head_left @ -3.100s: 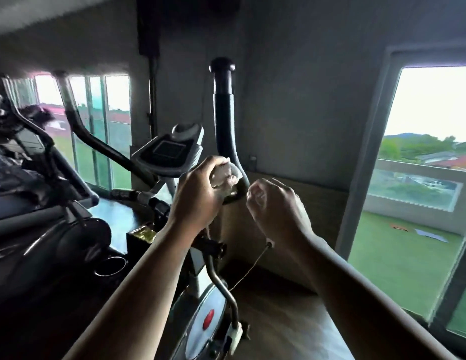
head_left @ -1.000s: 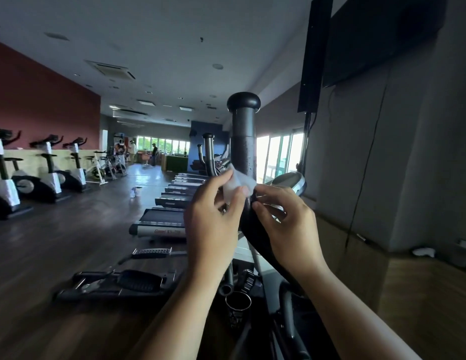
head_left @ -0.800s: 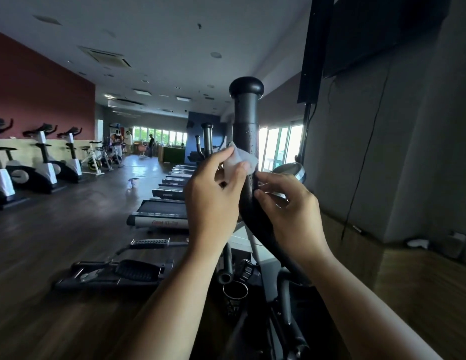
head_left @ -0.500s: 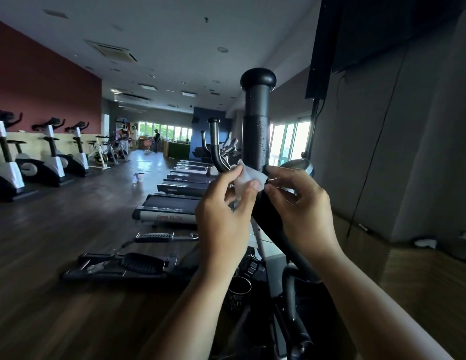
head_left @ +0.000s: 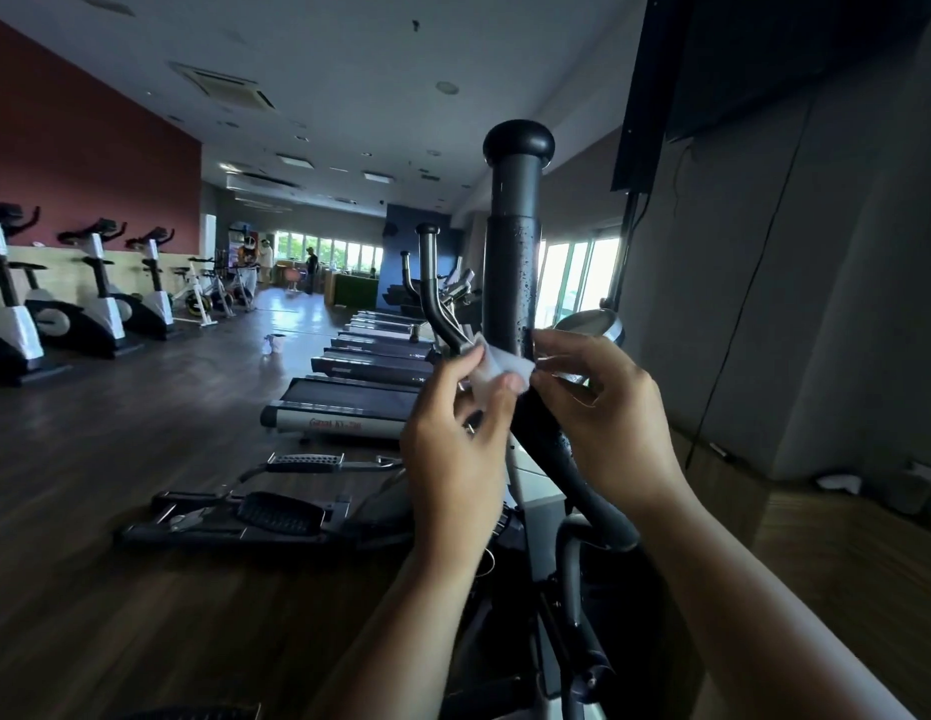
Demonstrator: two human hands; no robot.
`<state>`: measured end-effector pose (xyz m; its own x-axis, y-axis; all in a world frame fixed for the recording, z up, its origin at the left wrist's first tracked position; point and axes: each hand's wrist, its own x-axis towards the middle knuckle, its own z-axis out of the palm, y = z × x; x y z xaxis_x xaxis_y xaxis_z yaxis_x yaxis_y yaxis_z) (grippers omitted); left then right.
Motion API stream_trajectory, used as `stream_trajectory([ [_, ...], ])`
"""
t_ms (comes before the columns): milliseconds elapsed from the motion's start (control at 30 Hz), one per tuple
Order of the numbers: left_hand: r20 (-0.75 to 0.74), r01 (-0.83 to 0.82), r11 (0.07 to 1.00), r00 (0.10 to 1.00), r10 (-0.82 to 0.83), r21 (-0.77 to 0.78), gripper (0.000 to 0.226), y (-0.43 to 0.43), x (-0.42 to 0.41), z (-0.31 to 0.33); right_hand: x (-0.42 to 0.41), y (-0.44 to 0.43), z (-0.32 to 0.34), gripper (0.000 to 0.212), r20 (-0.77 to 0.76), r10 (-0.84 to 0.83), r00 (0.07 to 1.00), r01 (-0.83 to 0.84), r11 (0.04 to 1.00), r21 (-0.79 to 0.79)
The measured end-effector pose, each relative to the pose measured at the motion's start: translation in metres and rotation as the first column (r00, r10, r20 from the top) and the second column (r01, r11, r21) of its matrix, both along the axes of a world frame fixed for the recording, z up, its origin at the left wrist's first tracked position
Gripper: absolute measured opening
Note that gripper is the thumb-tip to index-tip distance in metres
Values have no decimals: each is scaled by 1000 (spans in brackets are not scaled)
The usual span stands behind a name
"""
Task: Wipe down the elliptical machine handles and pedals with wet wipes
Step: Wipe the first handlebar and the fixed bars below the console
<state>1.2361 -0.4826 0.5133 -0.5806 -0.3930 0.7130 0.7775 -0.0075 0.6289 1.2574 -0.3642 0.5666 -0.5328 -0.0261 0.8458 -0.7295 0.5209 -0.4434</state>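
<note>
Both hands meet near the centre of my view, right in front of the elliptical's upright handle point(head_left: 513, 252). My left hand point(head_left: 453, 444) comes up from 6 o'clock and pinches the wet wipe point(head_left: 497, 368) between thumb and forefinger, with the other fingers loosely bent behind it. My right hand point(head_left: 603, 413) reaches in from 4 o'clock, and its thumb and forefinger nip the wipe's 3 o'clock corner while the rest of its fingers curl under. The wipe is a small white square stretched between the two hands. It lies across the front of the handle, where the straight black grip begins to bend down toward 5 o'clock. I cannot tell whether it actually presses on the grip.

The handle rises to 12 o'clock and ends in a rounded cap point(head_left: 519, 142). Pale specks dot the grip above the wipe. A second handle point(head_left: 432, 288), thinner and greyer, stands just beside it at 10 o'clock. One pedal point(head_left: 276, 511) lies low at 8 o'clock on the dark wooden floor point(head_left: 115, 615).

A row of treadmills point(head_left: 349, 402) runs away behind the left hand. Exercise bikes point(head_left: 89, 304) line the wall at 9 o'clock. A dark screen point(head_left: 764, 54) hangs on the wall at 1 o'clock.
</note>
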Motion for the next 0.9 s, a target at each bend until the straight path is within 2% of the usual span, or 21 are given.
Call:
stream_trajectory([
  [133, 29, 52, 997, 998, -54, 60, 35, 12, 4, -26, 5, 11, -21, 32, -12, -82, 997, 83, 996, 41],
  [233, 31, 79, 993, 996, -82, 86, 31, 9, 4, -17, 6, 26, -35, 27, -43, -152, 987, 154, 986, 59],
  [333, -2, 52, 994, 999, -52, 98, 27, 8, 6, -5, 10, 42, -45, 22, -4, -234, 972, 234, 969, 76],
  [433, 9, 69, 985, 997, -72, 161, 26, 21, 8, -16, 15, 58, -54, 20, 3, -288, 958, 286, 953, 102],
  [533, 64, 82, 980, 993, -95, 183, 27, 42, 8, -42, 17, 73, -63, 21, 48, -304, 952, 297, 949, 109],
  [667, 56, 174, 963, 980, -190, 206, 28, 75, 10, -69, 16, 86, -74, 30, 150, -321, 935, 303, 944, 132],
  [767, 62, 177, 968, 980, -190, 176, 33, 94, 8, -85, 15, 89, -78, 27, 161, -296, 942, 277, 952, 132],
  [900, 91, 201, 966, 972, -217, 160, 29, 111, 8, -102, 14, 91, -78, 24, 182, -268, 946, 251, 962, 112],
])
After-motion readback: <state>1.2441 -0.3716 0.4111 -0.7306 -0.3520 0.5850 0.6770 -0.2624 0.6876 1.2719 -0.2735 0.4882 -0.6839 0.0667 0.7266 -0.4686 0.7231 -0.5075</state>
